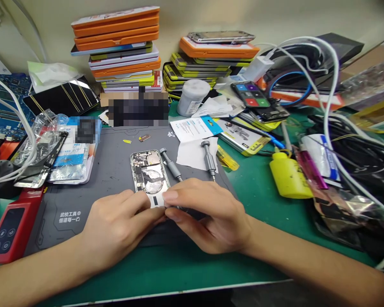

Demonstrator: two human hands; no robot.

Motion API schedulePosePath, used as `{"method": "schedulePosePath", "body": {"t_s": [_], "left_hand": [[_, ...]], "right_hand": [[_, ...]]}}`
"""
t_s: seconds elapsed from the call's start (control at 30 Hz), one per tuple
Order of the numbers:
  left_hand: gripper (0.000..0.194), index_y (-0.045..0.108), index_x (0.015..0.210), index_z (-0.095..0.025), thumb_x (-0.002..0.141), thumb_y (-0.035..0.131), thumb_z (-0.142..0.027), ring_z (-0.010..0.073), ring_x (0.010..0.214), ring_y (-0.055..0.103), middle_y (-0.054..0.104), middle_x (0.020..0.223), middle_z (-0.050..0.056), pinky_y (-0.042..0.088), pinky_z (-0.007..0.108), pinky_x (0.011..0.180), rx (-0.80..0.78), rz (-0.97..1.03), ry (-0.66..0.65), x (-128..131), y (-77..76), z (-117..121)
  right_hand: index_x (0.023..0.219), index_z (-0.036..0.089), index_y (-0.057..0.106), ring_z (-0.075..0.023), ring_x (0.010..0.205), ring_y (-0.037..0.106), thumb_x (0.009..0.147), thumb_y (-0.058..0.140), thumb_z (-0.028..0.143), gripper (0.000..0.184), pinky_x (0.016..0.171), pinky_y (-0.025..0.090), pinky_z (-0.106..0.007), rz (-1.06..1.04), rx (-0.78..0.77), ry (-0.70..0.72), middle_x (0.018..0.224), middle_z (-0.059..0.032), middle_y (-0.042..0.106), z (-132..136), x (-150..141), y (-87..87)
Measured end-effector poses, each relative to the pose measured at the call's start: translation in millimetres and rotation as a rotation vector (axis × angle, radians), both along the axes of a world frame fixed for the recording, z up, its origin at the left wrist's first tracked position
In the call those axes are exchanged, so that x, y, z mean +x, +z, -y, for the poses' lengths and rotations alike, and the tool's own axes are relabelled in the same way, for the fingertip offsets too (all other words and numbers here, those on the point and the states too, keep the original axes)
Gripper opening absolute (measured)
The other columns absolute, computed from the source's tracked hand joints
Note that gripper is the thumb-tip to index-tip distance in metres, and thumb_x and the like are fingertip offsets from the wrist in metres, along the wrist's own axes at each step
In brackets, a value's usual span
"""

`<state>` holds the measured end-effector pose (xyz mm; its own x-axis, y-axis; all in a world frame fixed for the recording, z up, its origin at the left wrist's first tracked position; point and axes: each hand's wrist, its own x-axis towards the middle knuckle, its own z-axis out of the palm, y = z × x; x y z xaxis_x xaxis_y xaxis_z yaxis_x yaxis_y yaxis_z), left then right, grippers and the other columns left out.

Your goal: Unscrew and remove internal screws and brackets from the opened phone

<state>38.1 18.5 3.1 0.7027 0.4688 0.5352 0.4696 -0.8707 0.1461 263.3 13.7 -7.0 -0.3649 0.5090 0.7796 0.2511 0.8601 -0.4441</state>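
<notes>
A smartphone (146,172) with its inside laid bare lies on the dark grey mat, its lower end between my hands. My left hand (117,219) is closed around the phone's lower left edge. At the lower right corner, my right hand (211,215) is closed in a pinch, the index fingertip touching the phone. A thin dark thing shows between its finger and thumb, too hidden to name. One grey screwdriver (171,164) lies right beside the phone. A second grey screwdriver (208,158) rests on a piece of white paper (192,157) beyond my right hand.
Stacked orange and yellow boxes (115,42) stand against the wall. At the right are a yellow bottle (288,175) and looping white cables (334,85). A red device (9,230) sits at the left of the grey mat (105,170). Small yellow scraps (127,141) lie above the phone.
</notes>
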Motion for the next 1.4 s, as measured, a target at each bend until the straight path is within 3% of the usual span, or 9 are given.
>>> {"method": "schedulePosePath", "body": {"t_s": [0.17, 0.3, 0.4, 0.5, 0.7, 0.93, 1.13, 1.3, 1.4], "left_hand": [[0.022, 0.073, 0.103, -0.019, 0.114, 0.055, -0.024, 0.0139, 0.068, 0.069, 0.075, 0.085, 0.0, 0.048, 0.027, 0.06, -0.079, 0.001, -0.016, -1, -0.3, 0], [0.017, 0.075, 0.101, -0.018, 0.11, 0.061, -0.021, 0.0138, 0.066, 0.068, 0.074, 0.084, 0.0, 0.047, 0.03, 0.058, -0.072, -0.024, -0.015, 0, 1.0, 2], [0.008, 0.078, 0.103, -0.014, 0.102, 0.072, -0.019, 0.0136, 0.055, 0.059, 0.068, 0.071, -0.002, 0.037, 0.035, 0.047, 0.108, -0.08, -0.15, -1, 1.9, 8], [0.014, 0.08, 0.106, -0.009, 0.096, 0.078, -0.018, 0.0122, 0.05, 0.051, 0.062, 0.066, -0.004, 0.029, 0.037, 0.041, 0.244, -0.136, -0.298, -3, 1.9, 14], [0.009, 0.077, 0.099, -0.013, 0.094, 0.078, -0.02, 0.0139, 0.053, 0.049, 0.06, 0.068, -0.003, 0.029, 0.038, 0.044, 0.171, -0.125, -0.283, -2, 0.3, 15], [0.012, 0.073, 0.083, -0.018, 0.096, 0.073, -0.019, 0.0144, 0.052, 0.044, 0.056, 0.065, -0.003, 0.028, 0.038, 0.047, 0.166, -0.098, -0.278, 0, 0.2, 14], [0.014, 0.071, 0.082, -0.018, 0.096, 0.074, -0.02, 0.015, 0.052, 0.047, 0.058, 0.065, -0.003, 0.029, 0.038, 0.046, 0.152, -0.089, -0.271, 0, -0.7, 14], [0.017, 0.068, 0.08, -0.019, 0.097, 0.073, -0.019, 0.0141, 0.055, 0.053, 0.063, 0.069, -0.002, 0.034, 0.036, 0.048, 0.14, -0.084, -0.269, 0, -1.8, 15], [0.02, 0.066, 0.078, -0.02, 0.097, 0.073, -0.021, 0.0141, 0.055, 0.053, 0.064, 0.07, -0.003, 0.038, 0.035, 0.049, 0.141, -0.074, -0.266, -1, -3.0, 15]], "right_hand": [[0.143, 0.018, 0.059, -0.0179, 0.097, 0.08, 0.103, 0.06, 0.006, 0.041, 0.087, 0.069, -0.029, -0.102, -0.07, 0.039, 0.108, -0.0084, 0.082, 1, 1, -0.1], [0.147, 0.017, 0.056, -0.0135, 0.08, 0.074, 0.103, 0.062, 0.007, 0.045, 0.072, 0.066, -0.023, -0.274, -0.088, -0.029, 0.099, -0.0042, 0.073, -3, -2, -1.7], [0.151, 0.022, 0.051, -0.0117, 0.075, 0.07, 0.105, 0.066, 0.013, 0.049, 0.061, 0.061, -0.02, -0.345, -0.169, -0.064, 0.094, -0.0003, 0.067, -7, -4, -5.8], [0.151, 0.025, 0.048, -0.0122, 0.075, 0.071, 0.107, 0.067, 0.021, 0.048, 0.065, 0.063, -0.021, -0.251, -0.214, -0.047, 0.092, 0.0011, 0.068, -8, -3, -10.0], [0.15, 0.019, 0.049, -0.0129, 0.087, 0.077, 0.11, 0.064, 0.022, 0.043, 0.085, 0.067, -0.025, -0.082, -0.114, 0.01, 0.113, -0.0089, 0.079, -6, -3, -11.5], [0.15, 0.02, 0.047, -0.011, 0.08, 0.075, 0.111, 0.062, 0.023, 0.042, 0.079, 0.066, -0.021, -0.004, -0.067, -0.023, 0.107, -0.0057, 0.079, -6, -5, -9.5], [0.149, 0.019, 0.05, -0.0124, 0.094, 0.08, 0.111, 0.061, 0.022, 0.04, 0.089, 0.066, -0.022, 0.013, -0.036, -0.018, 0.115, -0.0076, 0.081, -7, -6, -7.2], [0.139, 0.02, 0.062, -0.0145, 0.077, 0.075, 0.108, 0.069, 0.026, 0.033, 0.071, 0.064, -0.023, 0.073, 0.038, -0.015, 0.092, -0.0028, 0.078, -8, -5, -5.0], [0.137, 0.022, 0.065, -0.0136, 0.079, 0.074, 0.107, 0.067, 0.023, 0.029, 0.071, 0.063, -0.022, 0.109, -0.001, -0.001, 0.093, -0.0026, 0.076, -6, -6, -3.0]]}}
